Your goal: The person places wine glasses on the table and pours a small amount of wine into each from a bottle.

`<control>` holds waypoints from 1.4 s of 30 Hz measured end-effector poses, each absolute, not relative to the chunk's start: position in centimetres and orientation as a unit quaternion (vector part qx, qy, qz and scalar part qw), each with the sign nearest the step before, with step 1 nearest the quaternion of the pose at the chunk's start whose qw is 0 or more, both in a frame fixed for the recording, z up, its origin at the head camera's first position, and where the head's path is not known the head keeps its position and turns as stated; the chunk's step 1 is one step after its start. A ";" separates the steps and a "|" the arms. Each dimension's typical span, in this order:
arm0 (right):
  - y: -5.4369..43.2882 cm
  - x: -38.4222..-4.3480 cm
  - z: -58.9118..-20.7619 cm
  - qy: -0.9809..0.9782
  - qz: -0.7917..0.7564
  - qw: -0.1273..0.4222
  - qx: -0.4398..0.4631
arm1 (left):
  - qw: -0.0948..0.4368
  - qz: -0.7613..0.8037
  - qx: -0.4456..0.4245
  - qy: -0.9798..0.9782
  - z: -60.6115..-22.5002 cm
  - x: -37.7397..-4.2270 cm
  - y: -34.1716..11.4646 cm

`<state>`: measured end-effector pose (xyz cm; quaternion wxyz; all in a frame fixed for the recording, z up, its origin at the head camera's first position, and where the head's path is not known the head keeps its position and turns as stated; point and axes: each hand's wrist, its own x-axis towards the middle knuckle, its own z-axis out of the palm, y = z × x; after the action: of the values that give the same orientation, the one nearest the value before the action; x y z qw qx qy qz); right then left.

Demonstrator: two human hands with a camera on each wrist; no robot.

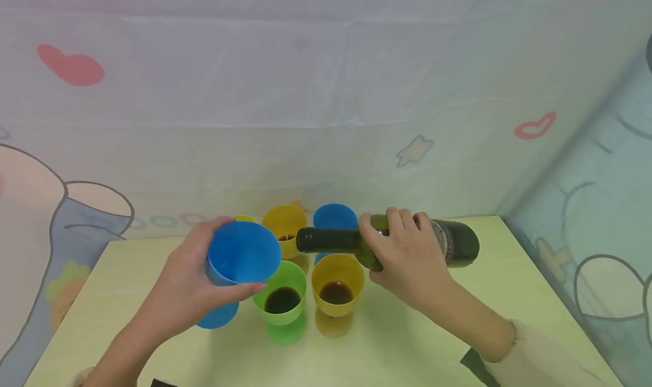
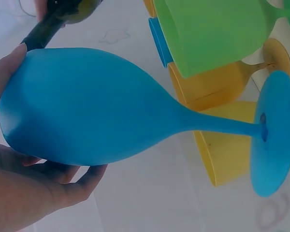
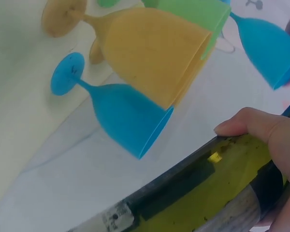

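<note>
My left hand (image 1: 191, 279) holds a blue plastic goblet (image 1: 244, 254) by its bowl, lifted and tipped so the inside shows. In the left wrist view, the thumb and fingers curl round the bowl near the rim, with the stem and foot (image 2: 275, 135) free. My right hand (image 1: 407, 257) grips a green glass wine bottle (image 1: 458, 244) round its body. The bottle lies nearly level, its dark neck (image 1: 331, 240) pointing left, mouth just right of the blue goblet's rim. Below stand a green goblet (image 1: 280, 313) and an orange-yellow goblet (image 1: 338, 308), each with dark liquid in it.
Behind are another yellow goblet (image 1: 282, 223) with a little dark liquid and a blue goblet (image 1: 335, 214) partly covered by the bottle neck. One more yellow rim (image 1: 245, 218) peeks out behind the held goblet. A pale table (image 1: 407, 342) meets a printed cloth backdrop (image 1: 305, 93).
</note>
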<state>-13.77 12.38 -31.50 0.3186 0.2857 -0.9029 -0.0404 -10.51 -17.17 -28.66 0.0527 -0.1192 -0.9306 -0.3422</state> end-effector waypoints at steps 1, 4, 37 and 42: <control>12.1 -13.8 -31.4 -0.899 -0.048 0.325 0.290 | 0.052 -0.342 -0.119 -0.931 -28.6 -10.5 -17.1; 11.4 -13.7 -31.2 -0.890 -0.061 0.338 0.299 | 0.049 -0.344 -0.120 -0.930 -28.6 -10.4 -16.9; 9.9 -13.6 -30.1 -0.869 -0.145 0.363 0.303 | 0.050 -0.330 -0.141 -0.932 -28.4 -10.1 -16.1; 9.9 -13.7 -30.0 -0.864 -0.152 0.371 0.303 | 0.051 -0.325 -0.145 -0.933 -28.4 -10.1 -16.0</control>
<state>-13.71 9.87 -29.98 0.3713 0.3033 -0.8644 -0.1516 -10.10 -15.95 -28.42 0.0514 -0.1445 -0.9333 -0.3248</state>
